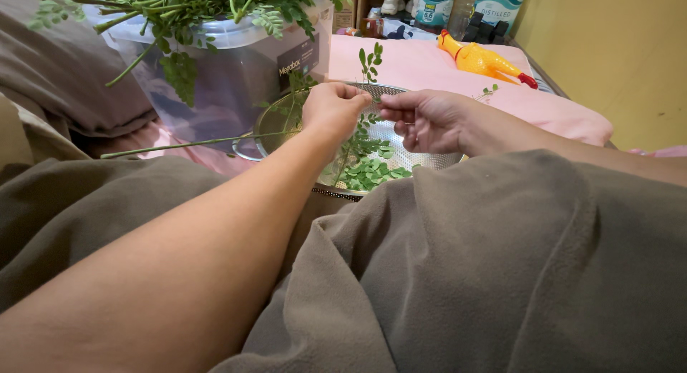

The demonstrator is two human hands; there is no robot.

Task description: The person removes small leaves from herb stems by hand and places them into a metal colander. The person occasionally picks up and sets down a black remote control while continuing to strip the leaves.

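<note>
Over the metal colander (429,159) our left hand (330,109) pinches a leafy sprig (370,61). Our right hand (426,119), beside it, pinches the sprig's stem too. Plucked green leaves (372,172) lie inside the colander.

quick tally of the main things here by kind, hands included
hands: 2, left hand and right hand, both pinching a leafy sprig
leafy sprig: 1
metal strainer bowl: 1
clear plastic bin: 1
yellow rubber chicken: 1
total: 6
</note>
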